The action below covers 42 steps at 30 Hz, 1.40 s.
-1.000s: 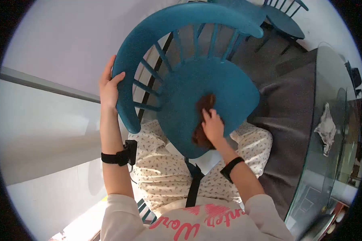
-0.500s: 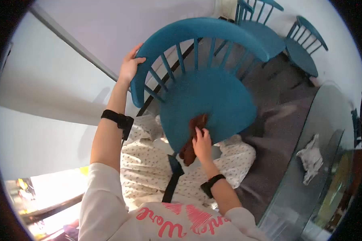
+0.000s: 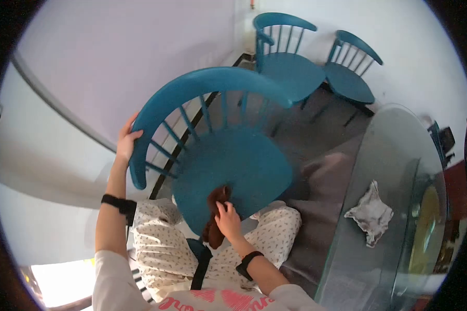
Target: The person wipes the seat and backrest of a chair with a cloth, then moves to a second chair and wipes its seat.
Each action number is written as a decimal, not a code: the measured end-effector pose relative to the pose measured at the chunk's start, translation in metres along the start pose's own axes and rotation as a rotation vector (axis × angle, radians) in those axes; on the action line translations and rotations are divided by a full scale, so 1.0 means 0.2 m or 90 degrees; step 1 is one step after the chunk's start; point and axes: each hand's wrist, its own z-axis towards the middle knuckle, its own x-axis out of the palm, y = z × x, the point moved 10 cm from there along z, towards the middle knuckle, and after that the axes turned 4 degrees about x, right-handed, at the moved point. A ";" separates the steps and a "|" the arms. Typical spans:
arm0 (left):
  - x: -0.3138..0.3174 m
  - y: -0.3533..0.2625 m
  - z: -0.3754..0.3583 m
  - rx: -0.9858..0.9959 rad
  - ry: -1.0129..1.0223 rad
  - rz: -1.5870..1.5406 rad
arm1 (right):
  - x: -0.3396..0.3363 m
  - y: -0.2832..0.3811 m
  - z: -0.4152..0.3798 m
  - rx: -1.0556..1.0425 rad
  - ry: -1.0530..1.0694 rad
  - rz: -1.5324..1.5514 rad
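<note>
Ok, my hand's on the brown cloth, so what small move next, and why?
Perhaps slide your right hand and the cloth toward the spindles: the cloth sits at the near edge, the seat behind it is uncovered, and your left hand holds the backrest.

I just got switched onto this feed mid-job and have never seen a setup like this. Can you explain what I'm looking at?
There's no machine: these are a person's bare hands, seen from one head-worn camera looking forward and down. The left hand holds the curved backrest of a blue chair. The right hand is on a brown cloth, on the part of the seat nearest the person; how firmly it's gripped I can't tell. To the right, a pale, crumpled cloth lies on a glass table. Beyond are two more blue chairs, one beside the other.
</note>
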 end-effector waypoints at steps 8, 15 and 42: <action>-0.06 -0.09 -0.02 0.061 -0.006 -0.007 | -0.03 -0.01 0.03 0.020 -0.093 0.083; 0.04 -0.11 0.04 0.066 0.043 -0.064 | -0.11 -0.03 -0.05 -0.010 -0.210 0.103; -0.26 1.06 -3.00 -0.614 0.014 0.253 | -0.51 -0.54 -0.57 0.131 -0.043 0.270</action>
